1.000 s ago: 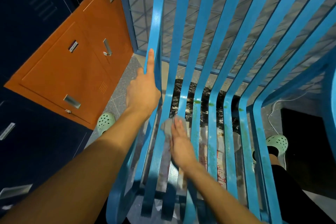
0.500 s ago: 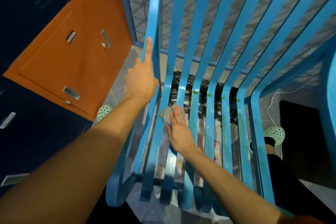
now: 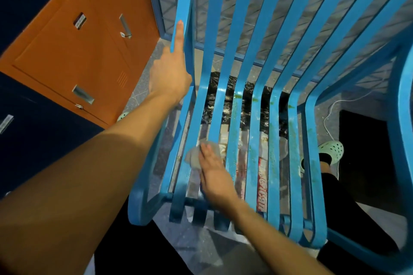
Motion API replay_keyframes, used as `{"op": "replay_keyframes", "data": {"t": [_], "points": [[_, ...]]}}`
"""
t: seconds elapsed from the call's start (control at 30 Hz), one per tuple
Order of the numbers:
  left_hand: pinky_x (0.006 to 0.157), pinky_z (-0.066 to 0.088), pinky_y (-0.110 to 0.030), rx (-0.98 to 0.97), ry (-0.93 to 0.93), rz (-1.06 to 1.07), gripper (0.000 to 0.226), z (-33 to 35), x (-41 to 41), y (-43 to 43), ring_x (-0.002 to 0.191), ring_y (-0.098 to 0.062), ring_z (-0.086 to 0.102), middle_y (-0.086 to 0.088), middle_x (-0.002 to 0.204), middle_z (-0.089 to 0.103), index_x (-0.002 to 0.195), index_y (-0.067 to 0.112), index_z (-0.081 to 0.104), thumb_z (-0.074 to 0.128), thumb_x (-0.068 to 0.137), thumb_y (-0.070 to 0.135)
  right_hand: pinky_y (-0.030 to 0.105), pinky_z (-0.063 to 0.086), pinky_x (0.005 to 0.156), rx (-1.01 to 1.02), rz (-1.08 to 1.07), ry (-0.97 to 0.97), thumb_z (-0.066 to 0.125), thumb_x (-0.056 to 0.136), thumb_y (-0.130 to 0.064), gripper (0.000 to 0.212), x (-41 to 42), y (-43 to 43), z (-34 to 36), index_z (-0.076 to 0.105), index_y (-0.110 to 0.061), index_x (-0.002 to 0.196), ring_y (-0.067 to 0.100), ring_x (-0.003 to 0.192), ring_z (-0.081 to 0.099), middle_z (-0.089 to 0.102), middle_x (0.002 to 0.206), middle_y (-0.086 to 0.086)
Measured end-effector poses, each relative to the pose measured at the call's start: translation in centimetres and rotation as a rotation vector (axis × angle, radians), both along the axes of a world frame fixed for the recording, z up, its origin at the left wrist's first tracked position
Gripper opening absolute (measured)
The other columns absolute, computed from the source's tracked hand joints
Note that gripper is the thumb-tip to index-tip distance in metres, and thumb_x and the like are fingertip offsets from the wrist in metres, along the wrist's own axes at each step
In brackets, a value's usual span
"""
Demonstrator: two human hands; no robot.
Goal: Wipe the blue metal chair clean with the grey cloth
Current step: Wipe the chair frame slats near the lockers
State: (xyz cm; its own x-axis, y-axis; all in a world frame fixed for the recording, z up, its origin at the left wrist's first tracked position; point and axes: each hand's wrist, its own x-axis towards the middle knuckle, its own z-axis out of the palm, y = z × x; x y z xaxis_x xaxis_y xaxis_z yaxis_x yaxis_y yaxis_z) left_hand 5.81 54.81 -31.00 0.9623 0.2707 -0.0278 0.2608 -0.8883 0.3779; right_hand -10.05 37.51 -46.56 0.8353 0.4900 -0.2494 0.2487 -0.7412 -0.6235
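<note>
The blue metal chair (image 3: 254, 100) fills the view, its slats running from the backrest down into the seat. Greenish smears mark the middle and right seat slats. My left hand (image 3: 171, 73) holds the chair's left back slat, index finger stretched straight up along it. My right hand (image 3: 214, 172) lies flat, fingers straight, pressing the grey cloth (image 3: 194, 156) onto the left seat slats. The cloth sticks out to the left of my fingers; the rest is hidden under my palm.
An orange locker (image 3: 85, 51) and dark blue lockers (image 3: 33, 131) stand at the left. A blue-framed wire mesh panel (image 3: 279, 13) is behind the chair. Black plastic and printed paper (image 3: 261, 181) lie under the seat. A pale green clog (image 3: 331, 149) and white cable (image 3: 328, 123) are at the right.
My right hand has slid the cloth down the seat slats, from near the seat's back bend toward its front edge. My left hand keeps its hold on the back slat.
</note>
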Motion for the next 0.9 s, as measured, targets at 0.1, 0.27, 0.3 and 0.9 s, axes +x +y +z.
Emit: {"op": "replay_keyframes", "data": {"t": [0.1,0.27,0.3,0.9], "points": [[0.060,0.041,-0.034,0.008,0.005,0.006,0.105,0.0,0.0,0.0,0.060,-0.017,0.043,-0.018,0.113,0.054,0.156,0.033,-0.014,0.058,0.090,-0.003,0.043,0.019,0.122,-0.059,-0.040,-0.070,0.041,0.100,-0.003,0.067,6.6,0.6,-1.7,0.007,-0.018,0.156,0.013,0.150,-0.005,-0.007,0.163,-0.005],[0.063,0.048,-0.037,0.040,0.003,0.001,0.102,-0.2,0.1,0.0,0.070,-0.023,0.054,-0.016,0.110,0.055,0.156,0.032,-0.015,0.059,0.092,0.001,0.043,0.015,0.123,-0.188,-0.055,-0.099,0.040,0.099,-0.001,0.061,16.2,1.7,-2.6,0.016,-0.005,0.155,0.020,0.151,-0.004,-0.004,0.164,0.006],[0.064,0.049,-0.037,0.048,-0.001,0.001,0.102,-0.2,0.1,0.0,0.072,-0.024,0.056,-0.017,0.110,0.055,0.156,0.032,-0.015,0.059,0.092,0.002,0.042,0.013,0.123,-0.202,-0.047,-0.100,0.041,0.099,-0.002,0.062,17.0,1.8,-2.6,0.014,-0.003,0.155,0.022,0.151,-0.005,-0.005,0.164,0.008],[0.058,0.042,-0.034,0.021,-0.014,0.003,0.102,-0.3,0.2,0.0,0.058,-0.014,0.041,-0.015,0.106,0.051,0.157,0.031,-0.012,0.058,0.091,-0.001,0.034,0.014,0.123,0.061,0.043,-0.013,0.042,0.102,-0.015,0.063,-5.8,-0.5,0.1,0.011,-0.020,0.157,0.008,0.151,0.000,0.006,0.164,-0.005]]}}
